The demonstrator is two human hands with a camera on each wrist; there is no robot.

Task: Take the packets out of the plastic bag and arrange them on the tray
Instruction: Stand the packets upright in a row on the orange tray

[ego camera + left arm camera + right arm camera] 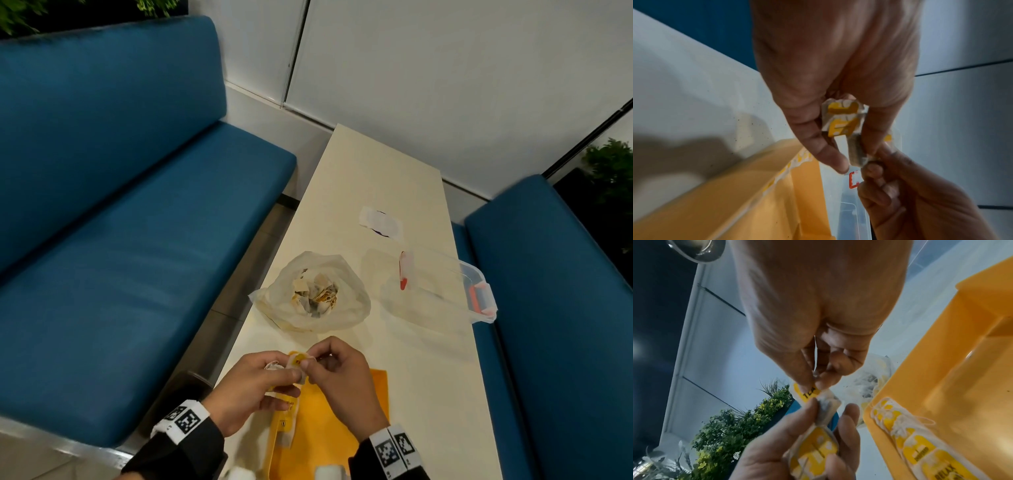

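Both hands hold tea packets above the yellow tray (346, 425): the left hand (250, 387) grips a small bunch (813, 449), the right hand (342, 373) pinches one tag (809, 393); best to peel that packet free gently — strings snag; a row (918, 443) already lines the tray's near edge, with open room beside it; the plastic bag (311, 291) lies well apart.

Even, soft indoor light falls from above; the pale bench (394, 192) is bright with only faint shadows. The head view is sharp at centre, and its straight lines bow toward the edges. Both wrist views are dimmer, grainy and strongly curved. The yellow tray (725, 194) smears with blur in the left wrist view, beside a broad dark shadow.
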